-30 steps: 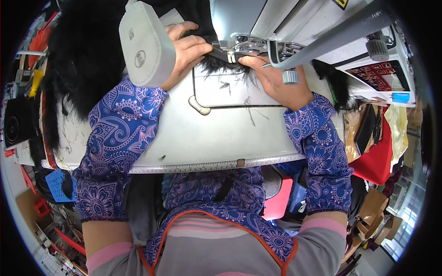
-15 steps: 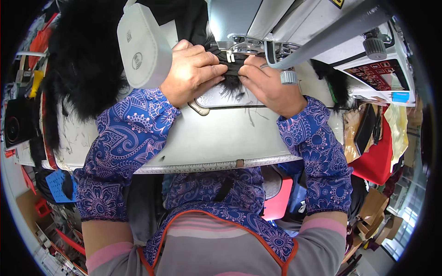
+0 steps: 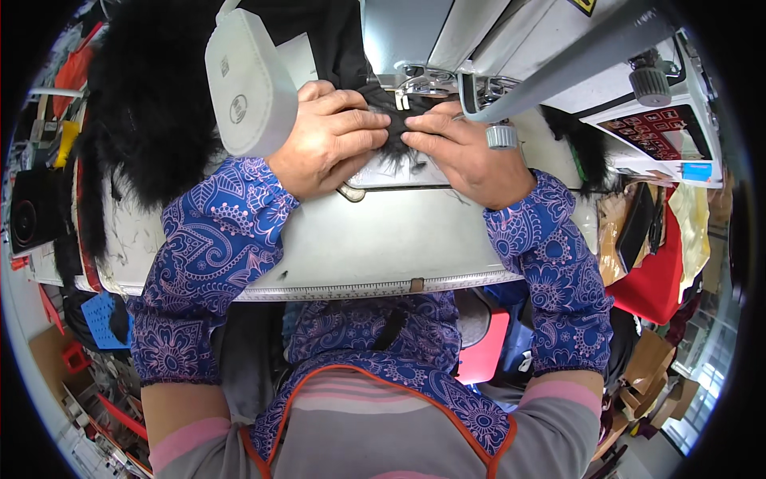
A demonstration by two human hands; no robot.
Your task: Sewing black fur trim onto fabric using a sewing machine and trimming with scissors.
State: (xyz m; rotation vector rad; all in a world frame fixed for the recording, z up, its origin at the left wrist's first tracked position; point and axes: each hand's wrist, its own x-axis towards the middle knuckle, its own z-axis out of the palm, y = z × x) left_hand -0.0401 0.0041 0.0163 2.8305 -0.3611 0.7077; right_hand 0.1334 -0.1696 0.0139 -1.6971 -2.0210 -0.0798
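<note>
Black fur-edged fabric point(image 3: 394, 137) lies under the needle area of a sewing machine point(image 3: 403, 32), close to its white presser foot point(image 3: 402, 101). My left hand point(image 3: 329, 144) holds the fabric's left side, with bent fingers pressed together. From the other side, my right hand point(image 3: 479, 156) grips the fabric, its fingertips just short of the left ones. Both thumbs are largely hidden. Loose dark fur sticks out toward me between the hands. Smooth black cloth point(image 3: 335, 36) runs back beyond my left hand.
A white rounded device point(image 3: 249, 88) hangs close to my left wrist. A large black fur heap point(image 3: 148, 88) covers the table's left. A grey bar point(image 3: 590, 60) crosses above my right hand. A ruler strip point(image 3: 351, 293) lines the white table's point(image 3: 383, 239) front edge.
My left hand has shifted slightly left and my right fingertips slightly left and nearer me. The fabric between them now shows more fur and lies flatter.
</note>
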